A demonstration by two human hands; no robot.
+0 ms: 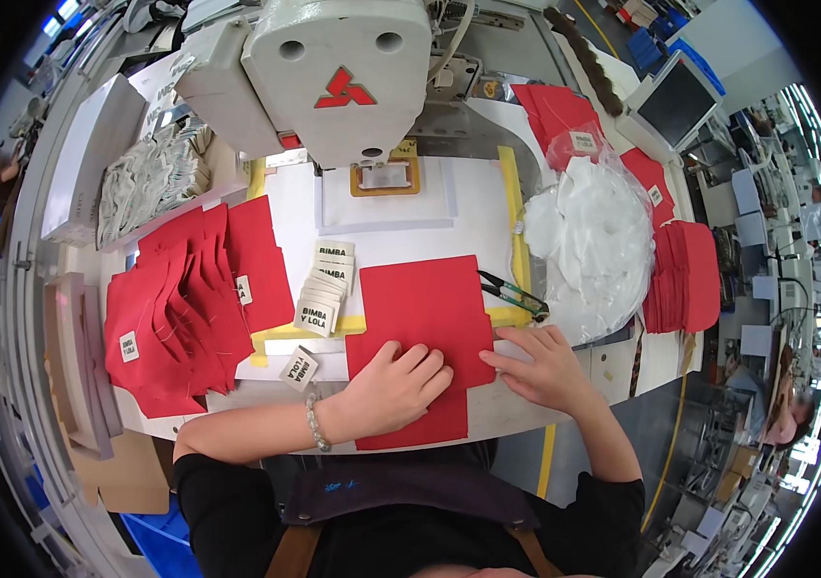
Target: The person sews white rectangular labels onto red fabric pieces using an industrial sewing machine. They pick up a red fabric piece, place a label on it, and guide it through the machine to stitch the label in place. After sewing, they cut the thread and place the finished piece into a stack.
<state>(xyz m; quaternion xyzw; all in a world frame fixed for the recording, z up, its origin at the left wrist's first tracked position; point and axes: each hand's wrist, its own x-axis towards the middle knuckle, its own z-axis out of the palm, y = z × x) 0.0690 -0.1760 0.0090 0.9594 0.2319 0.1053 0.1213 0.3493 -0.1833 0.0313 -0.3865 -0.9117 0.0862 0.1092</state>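
A flat red fabric piece [420, 303] with notched sides lies in front of me, reaching over the table's near edge. My left hand [386, 390] rests on its lower part, fingers loosely bent and a little apart, tips touching the cloth. At the fabric's right edge is my right hand [543, 368], open, with thumb and forefinger apart beside the cloth. Small green-handled thread snips [512, 294] lie just beyond that hand. To the left of the fabric sits an overlapping row of small white printed labels [319, 299], with one loose label [299, 368] nearer my left forearm.
A white sewing machine head [333, 77] stands ahead, a brown clamp frame [384, 178] below it. Red pieces [174, 308] pile up at left, beside a box of labels [155, 173]. At right are a clear bag of white pieces [589, 246] and a red stack [690, 275].
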